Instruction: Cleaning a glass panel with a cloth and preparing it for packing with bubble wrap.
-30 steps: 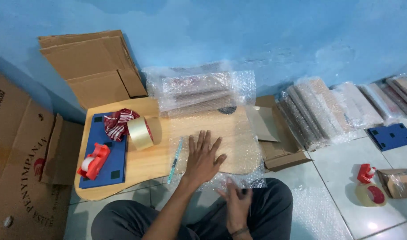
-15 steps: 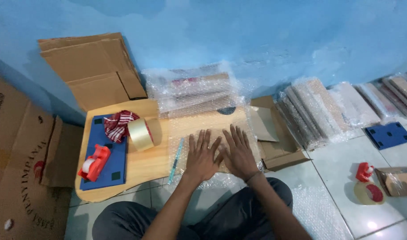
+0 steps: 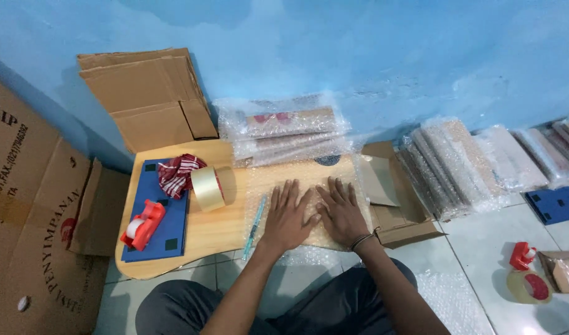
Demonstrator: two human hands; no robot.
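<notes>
Head view: both hands, left hand (image 3: 289,217) and right hand (image 3: 340,211), stay flat, fingers spread, on the bubble wrap (image 3: 297,177).

Two bare hands pressed flat, side by side

Left hand (image 3: 289,217) and right hand (image 3: 341,211) — palms down, fingers spread — forearms reaching up from the frame's bottom centre.

Single head-worn view, steeply downward and close over a low wooden table (image 3: 216,229) against the blue wall (image 3: 359,49).

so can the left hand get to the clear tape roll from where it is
Probably yes: the left hand lies flat on the bubble wrap, and only bare table and a teal pen separate it from the tape roll.
</notes>
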